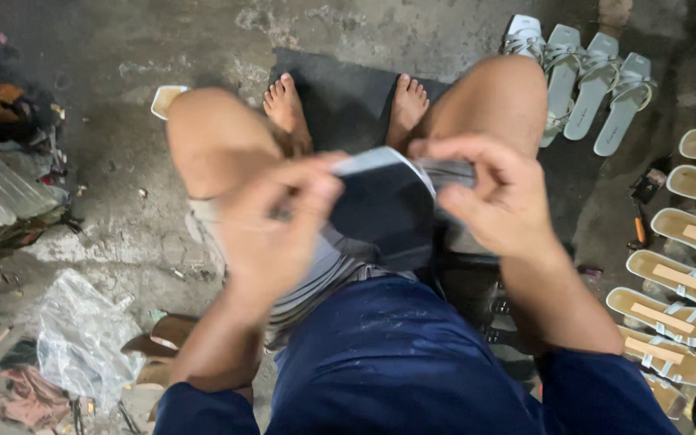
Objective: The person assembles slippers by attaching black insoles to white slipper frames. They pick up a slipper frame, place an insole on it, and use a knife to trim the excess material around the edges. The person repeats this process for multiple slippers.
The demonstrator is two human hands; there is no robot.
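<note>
Crosswise between hands (388, 201), dark sole (380, 201)

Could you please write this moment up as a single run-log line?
left hand: pinches dark sole piece | right hand: grips its other edge | held above knees | sandals in row, right side

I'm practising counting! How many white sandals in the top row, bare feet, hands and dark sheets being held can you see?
White sandals: 4
Bare feet: 2
Hands, left hand and right hand: 2
Dark sheet: 1
Total: 9
</note>
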